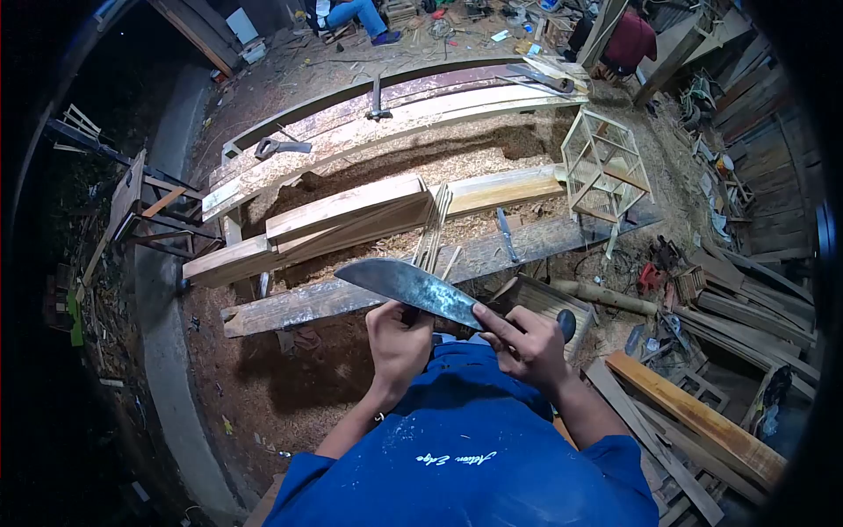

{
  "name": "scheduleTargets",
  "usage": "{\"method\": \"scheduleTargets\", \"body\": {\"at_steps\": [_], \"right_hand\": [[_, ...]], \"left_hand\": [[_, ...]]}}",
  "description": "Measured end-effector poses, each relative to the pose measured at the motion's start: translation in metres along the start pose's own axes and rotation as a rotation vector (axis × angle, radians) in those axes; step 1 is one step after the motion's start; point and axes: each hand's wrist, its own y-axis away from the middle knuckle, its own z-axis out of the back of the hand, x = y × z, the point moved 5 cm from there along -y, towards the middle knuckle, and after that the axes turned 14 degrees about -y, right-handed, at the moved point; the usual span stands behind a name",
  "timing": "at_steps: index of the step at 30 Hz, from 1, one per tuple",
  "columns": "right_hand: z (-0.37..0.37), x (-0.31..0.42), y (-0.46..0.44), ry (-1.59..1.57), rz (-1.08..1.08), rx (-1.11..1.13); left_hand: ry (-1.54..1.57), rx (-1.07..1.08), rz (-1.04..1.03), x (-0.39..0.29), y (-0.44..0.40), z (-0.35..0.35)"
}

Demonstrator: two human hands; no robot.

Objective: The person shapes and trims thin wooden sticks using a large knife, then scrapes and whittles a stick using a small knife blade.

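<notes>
My right hand (529, 348) is closed on a machete (413, 287) close to where the blade meets the dark handle, with the index finger stretched along the metal. The broad, worn blade points left across my front and passes over my left hand (399, 348). That left hand is closed, its fingers partly behind the blade; what it holds, if anything, is hidden. Just beyond the blade, a bundle of thin wooden strips (434, 224) leans over the bench, its near ends covered by the machete. A smaller knife (507, 235) lies on the grey plank (303, 309).
Behind lie thick beams (347, 206), a hammer (378, 104) and a handsaw (283, 147). A slatted wooden cage (606, 180) stands at the bench's right end. Scrap lumber (694, 413) is piled at right. Two people sit at the back, one in a maroon top (625, 44).
</notes>
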Motion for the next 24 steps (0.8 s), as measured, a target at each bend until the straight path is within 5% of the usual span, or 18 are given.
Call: {"method": "scheduleTargets", "body": {"at_steps": [8,13,18,24], "right_hand": [[0.022,-0.006,-0.012,0.198,-0.050,-0.039],[0.070,-0.081,-0.008,0.187,-0.301,-0.462],[0.061,-0.046,-0.009,0.084,-0.180,-0.248],[0.016,-0.005,-0.004,-0.190,-0.091,-0.265]], "left_hand": [[0.036,-0.025,0.012,-0.014,-0.003,-0.007],[0.032,0.007,0.037,-0.012,0.010,0.007],[0.020,-0.045,0.073,-0.011,-0.004,0.006],[0.041,-0.055,0.064,-0.010,-0.013,0.004]]}}
